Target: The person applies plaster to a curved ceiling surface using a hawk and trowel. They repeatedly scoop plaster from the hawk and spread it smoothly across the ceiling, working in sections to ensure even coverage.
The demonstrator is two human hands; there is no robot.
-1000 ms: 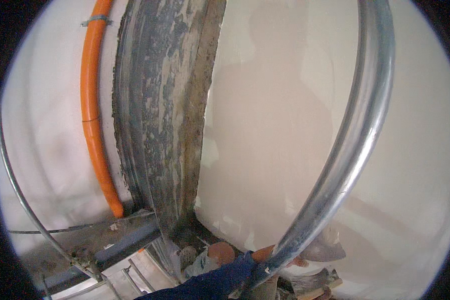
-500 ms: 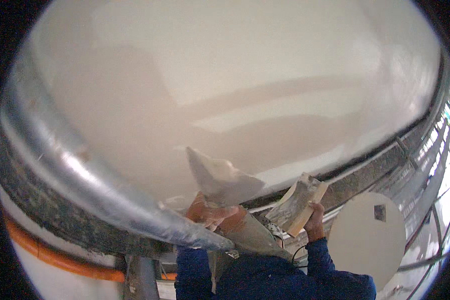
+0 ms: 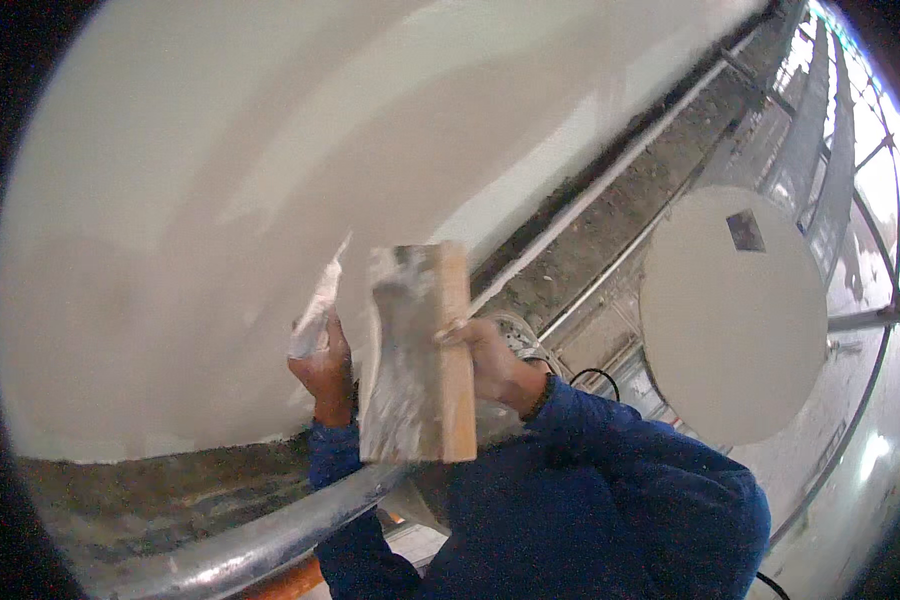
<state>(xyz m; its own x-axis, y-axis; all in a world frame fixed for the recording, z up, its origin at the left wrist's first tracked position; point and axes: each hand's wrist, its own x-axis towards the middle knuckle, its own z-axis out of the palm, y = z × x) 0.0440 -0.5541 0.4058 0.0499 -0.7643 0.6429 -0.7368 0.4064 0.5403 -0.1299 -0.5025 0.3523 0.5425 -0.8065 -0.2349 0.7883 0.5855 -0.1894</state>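
My left hand (image 3: 325, 385) is closed round a putty knife (image 3: 320, 300), which shows nearly edge-on with pale filler smeared over its blade. My right hand (image 3: 500, 365) grips the wooden edge of a wide smoothing blade (image 3: 405, 350); its grey metal face is streaked with pale filler. The two tools are side by side, a small gap between them, in front of my body. Beyond them spreads a pale wall (image 3: 270, 130) with darker, damp-looking curved bands of filler. The handle of the putty knife is hidden in my fist.
A metal pipe (image 3: 250, 545) crosses below my left arm, above an orange bar (image 3: 290, 580). At the right is a large round cream-coloured surface (image 3: 735, 340) with a small dark square. A dirty ledge (image 3: 660, 180) runs along the wall's foot, with scaffold poles (image 3: 815, 140) farther right.
My view has turned, so the wall's edge slants more steeply. The putty knife has turned from broadside to edge-on, and the smoothing blade has come up and left, close beside it.
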